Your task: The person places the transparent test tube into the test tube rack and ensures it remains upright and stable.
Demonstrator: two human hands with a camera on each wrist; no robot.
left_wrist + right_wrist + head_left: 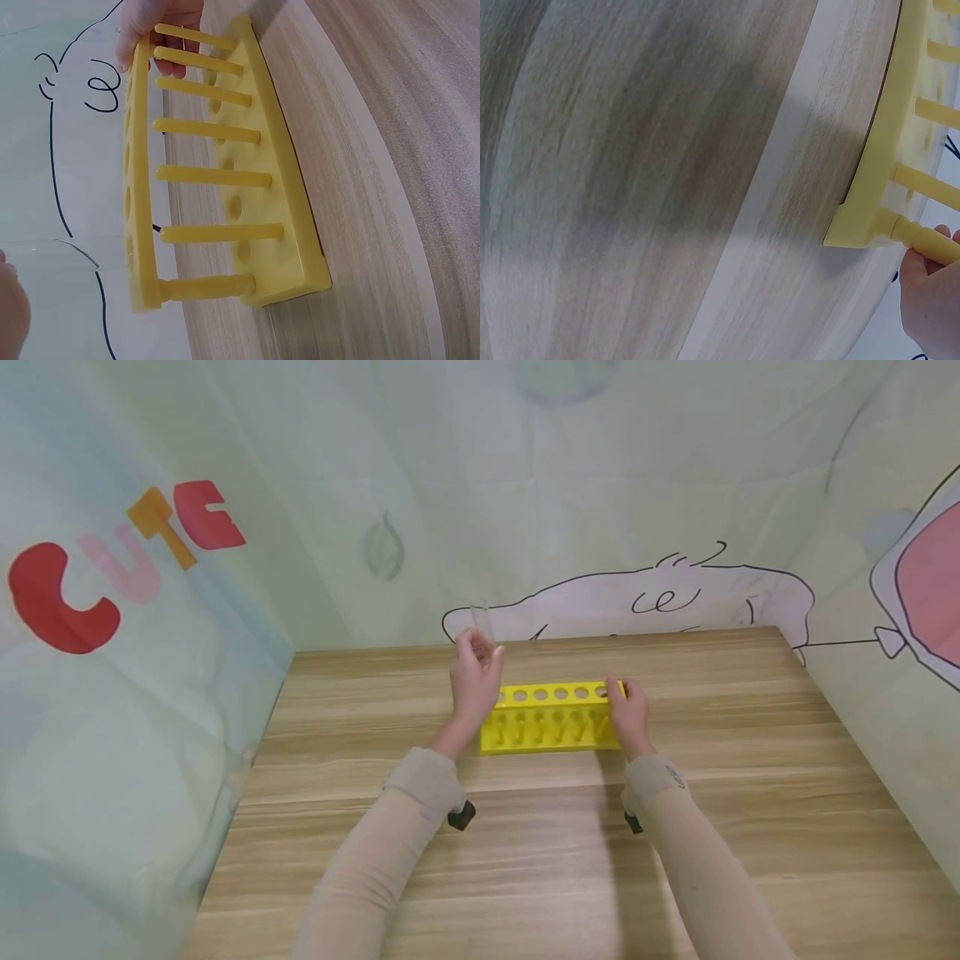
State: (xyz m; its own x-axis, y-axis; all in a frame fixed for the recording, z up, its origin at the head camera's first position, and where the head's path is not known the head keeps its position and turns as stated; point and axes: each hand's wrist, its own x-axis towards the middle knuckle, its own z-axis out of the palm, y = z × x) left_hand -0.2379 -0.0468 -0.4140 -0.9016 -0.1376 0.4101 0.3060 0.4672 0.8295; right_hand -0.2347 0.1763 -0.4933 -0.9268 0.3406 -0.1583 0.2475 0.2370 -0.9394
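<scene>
A yellow test tube rack (540, 747) with a row of round holes and several upright pegs stands on the wooden table. Pinched in my left hand (474, 683) is a clear test tube (482, 620), over the rack's left end. In the left wrist view the end of the tube (71, 253) is right at the endmost hole of the top plate, and only a bit of the left hand (11, 311) shows. My right hand (628, 714) grips the rack's right end, thumb on top; in the right wrist view that hand (934, 304) is at the end post.
The wooden table (525, 860) runs up to a printed cloth backdrop (450, 485) behind and on both sides. A dark wrist camera (461, 815) sticks out below the left cuff, another (634, 822) below the right.
</scene>
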